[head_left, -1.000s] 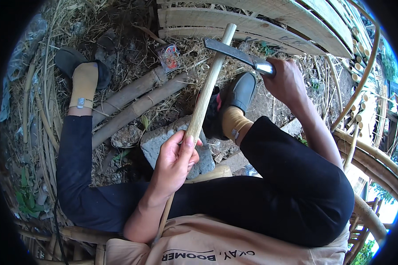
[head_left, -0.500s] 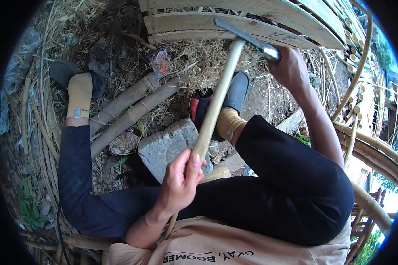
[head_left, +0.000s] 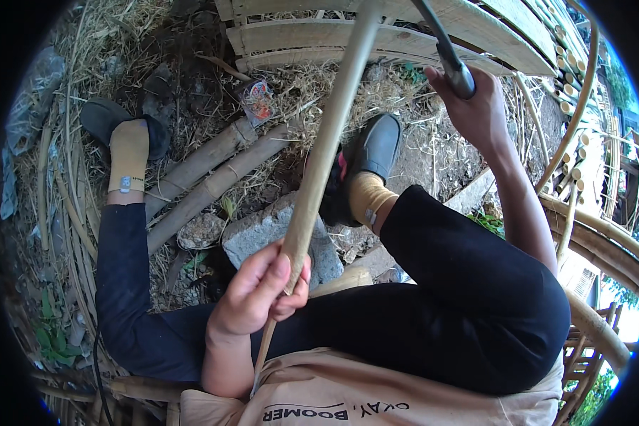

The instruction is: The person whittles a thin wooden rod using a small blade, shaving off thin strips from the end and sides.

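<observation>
My left hand (head_left: 259, 287) is closed around a long pale bamboo strip (head_left: 328, 142). The strip slants up and away from my lap past the top of the picture, and a thinner part runs down below my hand toward my shirt. Higher on the right, my right hand (head_left: 478, 110) grips the grey handle of a knife (head_left: 444, 46). Its dark blade points up toward the wooden slats and leaves the picture at the top. A gap separates blade and strip.
Between my legs lies a grey stone block (head_left: 263, 231), with bamboo poles (head_left: 213, 181) beyond it. A slatted wooden crate (head_left: 298, 34) stands at the far side. Cut bamboo (head_left: 579, 153) is stacked at the right. Straw (head_left: 298, 89) covers the ground near a crumpled wrapper (head_left: 257, 99).
My left hand has moved left and a little down with the strip, which has tipped nearer. The knife has swung upward in my right hand, away from the strip it crossed before.
</observation>
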### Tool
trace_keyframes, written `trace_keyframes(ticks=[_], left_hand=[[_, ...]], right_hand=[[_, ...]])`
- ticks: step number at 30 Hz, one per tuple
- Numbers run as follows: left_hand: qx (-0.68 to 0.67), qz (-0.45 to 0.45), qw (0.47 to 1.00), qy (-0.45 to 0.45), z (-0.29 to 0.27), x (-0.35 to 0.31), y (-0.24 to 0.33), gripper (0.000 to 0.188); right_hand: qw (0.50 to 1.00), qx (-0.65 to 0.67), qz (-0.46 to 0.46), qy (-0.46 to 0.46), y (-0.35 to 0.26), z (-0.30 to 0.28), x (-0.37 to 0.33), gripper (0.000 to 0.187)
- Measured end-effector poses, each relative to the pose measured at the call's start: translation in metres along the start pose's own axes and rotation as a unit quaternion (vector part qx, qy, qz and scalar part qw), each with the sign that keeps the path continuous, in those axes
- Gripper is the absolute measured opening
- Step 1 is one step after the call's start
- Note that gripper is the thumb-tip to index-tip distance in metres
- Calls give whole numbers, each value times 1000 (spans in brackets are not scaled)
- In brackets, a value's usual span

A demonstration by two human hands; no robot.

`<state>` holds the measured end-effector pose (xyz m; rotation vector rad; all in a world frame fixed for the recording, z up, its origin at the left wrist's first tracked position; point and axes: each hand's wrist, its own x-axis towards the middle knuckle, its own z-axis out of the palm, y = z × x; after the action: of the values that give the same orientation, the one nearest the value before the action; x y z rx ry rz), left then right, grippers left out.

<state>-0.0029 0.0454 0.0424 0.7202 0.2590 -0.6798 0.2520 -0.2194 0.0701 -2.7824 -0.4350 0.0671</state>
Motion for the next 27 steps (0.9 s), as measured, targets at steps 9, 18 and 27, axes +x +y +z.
trace_keyframes(ticks=[9, 18, 27], left_hand=[[-167, 45, 985, 8, -23, 29, -8, 39], [-45, 63, 984, 160, -7, 35, -8, 37], [-68, 44, 985, 150, -14, 37, -9, 37]], right_hand=[[931, 80, -278, -223, -37, 38, -33, 16], [940, 16, -205, -271, -55, 47, -36, 19], [934, -8, -217, -282, -50, 49, -43, 22]])
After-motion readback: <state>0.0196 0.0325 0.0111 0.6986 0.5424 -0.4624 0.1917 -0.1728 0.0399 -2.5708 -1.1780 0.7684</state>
